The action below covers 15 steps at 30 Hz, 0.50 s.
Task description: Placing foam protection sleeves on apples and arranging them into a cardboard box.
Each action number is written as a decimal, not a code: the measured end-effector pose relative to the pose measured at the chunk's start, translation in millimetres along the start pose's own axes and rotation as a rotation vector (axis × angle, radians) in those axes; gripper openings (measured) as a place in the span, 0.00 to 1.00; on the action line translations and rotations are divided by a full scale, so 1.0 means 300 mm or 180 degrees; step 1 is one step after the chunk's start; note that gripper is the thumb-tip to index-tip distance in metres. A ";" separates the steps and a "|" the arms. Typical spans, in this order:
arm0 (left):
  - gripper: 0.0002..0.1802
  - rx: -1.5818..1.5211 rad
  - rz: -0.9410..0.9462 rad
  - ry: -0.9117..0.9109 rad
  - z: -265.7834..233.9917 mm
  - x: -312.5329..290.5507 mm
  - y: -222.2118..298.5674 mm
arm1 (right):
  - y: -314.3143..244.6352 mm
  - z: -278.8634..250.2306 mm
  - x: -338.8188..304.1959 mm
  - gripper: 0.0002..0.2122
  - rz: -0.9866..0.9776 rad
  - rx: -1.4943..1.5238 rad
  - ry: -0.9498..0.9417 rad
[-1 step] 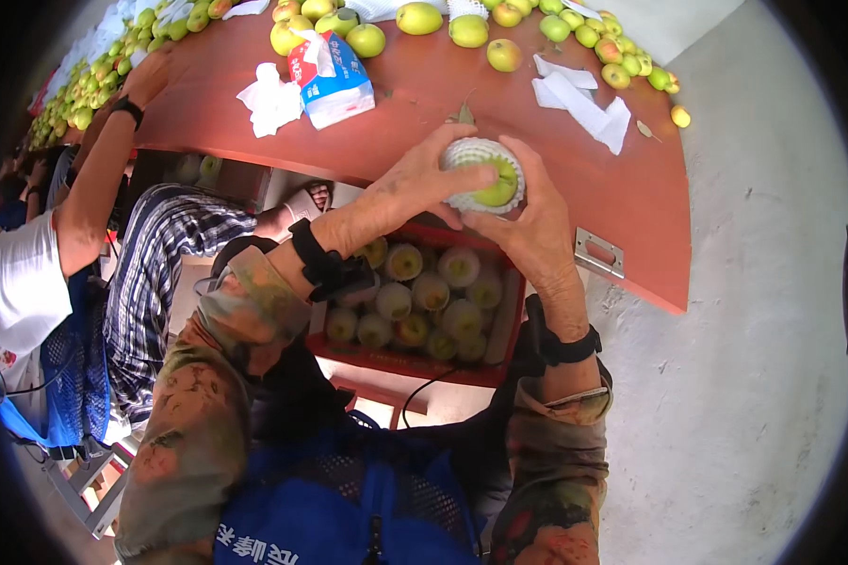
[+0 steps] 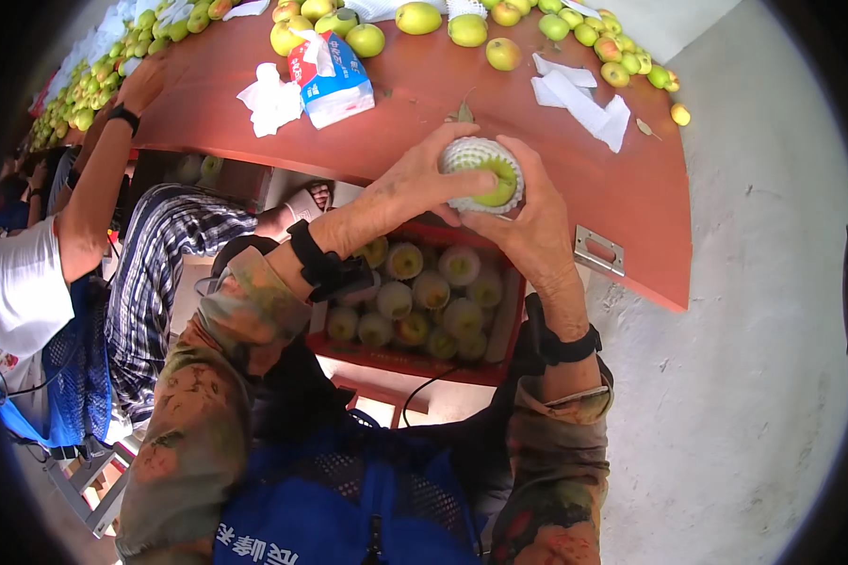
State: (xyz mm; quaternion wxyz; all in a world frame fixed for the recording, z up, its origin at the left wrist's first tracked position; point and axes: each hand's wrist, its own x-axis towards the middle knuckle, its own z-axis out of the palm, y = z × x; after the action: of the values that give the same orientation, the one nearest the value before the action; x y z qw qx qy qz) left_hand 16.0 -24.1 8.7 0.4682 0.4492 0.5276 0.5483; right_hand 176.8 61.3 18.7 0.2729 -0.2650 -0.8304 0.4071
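A green apple (image 2: 499, 185) sits in a white foam net sleeve (image 2: 465, 153), held up between both hands over the table's near edge. My left hand (image 2: 422, 179) grips it from the left, its thumb lying across the apple's bare face. Around the right side curls my right hand (image 2: 530, 212), with fingers on the sleeve and thumb below. The sleeve covers the upper and left parts of the fruit. Below my hands stands a red box (image 2: 413, 367) of apples (image 2: 431, 290), many of them in foam sleeves.
On the reddish-brown table (image 2: 443, 75) lie a tissue pack (image 2: 341, 94), a crumpled tissue (image 2: 270, 100), white foam strips (image 2: 579, 99) and loose apples (image 2: 418, 18). A metal latch plate (image 2: 599, 250) sits at the table's edge. Another person's arm (image 2: 94, 188) reaches toward an apple pile at left.
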 end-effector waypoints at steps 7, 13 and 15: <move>0.47 0.0629 0.0446 -0.0271 -0.021 -0.051 -0.048 | -0.010 -0.038 -0.029 0.31 0.0232 0.0670 -0.0286; 0.51 0.1942 0.0883 0.0386 0.059 -0.118 -0.068 | 0.020 -0.027 -0.064 0.31 0.0299 0.0908 -0.0685; 0.52 0.2176 0.0759 0.0632 0.092 -0.143 -0.067 | 0.024 -0.018 -0.086 0.31 0.0316 0.0924 -0.0734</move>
State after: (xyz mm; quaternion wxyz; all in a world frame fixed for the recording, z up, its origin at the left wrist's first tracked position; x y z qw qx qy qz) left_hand 50.9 -62.0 -10.3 0.1706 0.5825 0.6670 0.4321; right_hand 200.4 50.8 9.5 0.1909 -0.2150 -0.7746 0.5633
